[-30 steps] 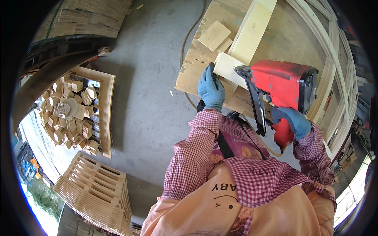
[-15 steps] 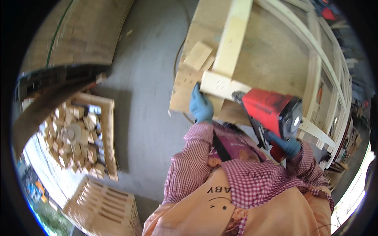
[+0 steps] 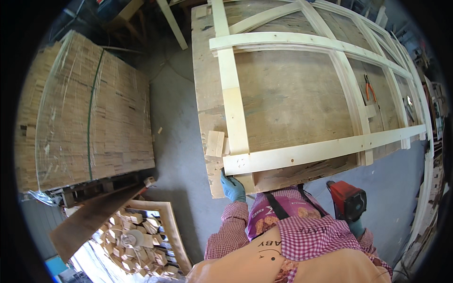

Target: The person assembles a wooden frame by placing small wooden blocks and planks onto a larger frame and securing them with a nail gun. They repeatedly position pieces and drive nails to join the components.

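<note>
A pale wooden frame (image 3: 302,154) made of nailed slats lies on a plywood-topped work table (image 3: 288,94). My left hand (image 3: 233,189), in a blue glove, is at its near left corner, fingers curled against the slat's end and lower edge. Nail marks show on that corner. My right hand (image 3: 357,227), also gloved, holds a red and black nail gun (image 3: 347,198) by its handle, low beside my body and apart from the frame; its grip is mostly hidden. Small wood blocks (image 3: 215,143) lie beside the corner on the table.
Orange-handled pliers (image 3: 369,88) lie on the table inside the frame. A strapped stack of wood pieces (image 3: 113,113) stands on a pallet at left. Below it, a wooden-sided bin (image 3: 171,221) holds many loose blocks, with a brown board (image 3: 94,217) sloping beside it.
The nail gun has come away from the frame's corner and dropped toward my right side. My left hand stays at the corner. The view has shifted, showing more of the table.
</note>
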Motion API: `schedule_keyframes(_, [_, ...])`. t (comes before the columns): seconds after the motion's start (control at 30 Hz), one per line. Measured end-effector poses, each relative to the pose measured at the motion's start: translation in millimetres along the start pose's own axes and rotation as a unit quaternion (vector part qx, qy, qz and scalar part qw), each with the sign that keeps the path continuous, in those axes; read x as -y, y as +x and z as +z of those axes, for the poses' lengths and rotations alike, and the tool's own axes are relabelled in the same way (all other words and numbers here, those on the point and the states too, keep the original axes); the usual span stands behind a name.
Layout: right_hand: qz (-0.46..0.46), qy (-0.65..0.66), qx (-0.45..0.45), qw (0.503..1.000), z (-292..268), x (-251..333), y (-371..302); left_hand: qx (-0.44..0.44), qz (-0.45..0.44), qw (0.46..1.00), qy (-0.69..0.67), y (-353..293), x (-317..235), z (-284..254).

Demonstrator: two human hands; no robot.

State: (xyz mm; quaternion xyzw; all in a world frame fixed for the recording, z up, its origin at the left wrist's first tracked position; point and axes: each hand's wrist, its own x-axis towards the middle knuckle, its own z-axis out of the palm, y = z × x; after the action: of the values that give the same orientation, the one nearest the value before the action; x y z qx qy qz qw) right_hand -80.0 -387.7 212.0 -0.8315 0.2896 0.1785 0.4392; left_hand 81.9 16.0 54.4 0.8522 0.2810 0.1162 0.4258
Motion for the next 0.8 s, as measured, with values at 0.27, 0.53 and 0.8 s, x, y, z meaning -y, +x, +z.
schedule_keyframes(0.27, [0.062, 0.075, -0.106, 0.99, -25, -110, -59, -0.022, 0.074, 0.997, -0.026, -7, -24, -26])
schedule_keyframes(0.53, [0.075, 0.139, -0.173, 0.972, -73, -230, -76, 0.078, 0.307, 0.946, 0.065, -118, -132, 61])
schedule_keyframes(0.8, [0.123, 0.304, -0.313, 0.891, -148, -346, -92, 0.263, 0.421, 0.866, 0.055, -300, -237, 194])
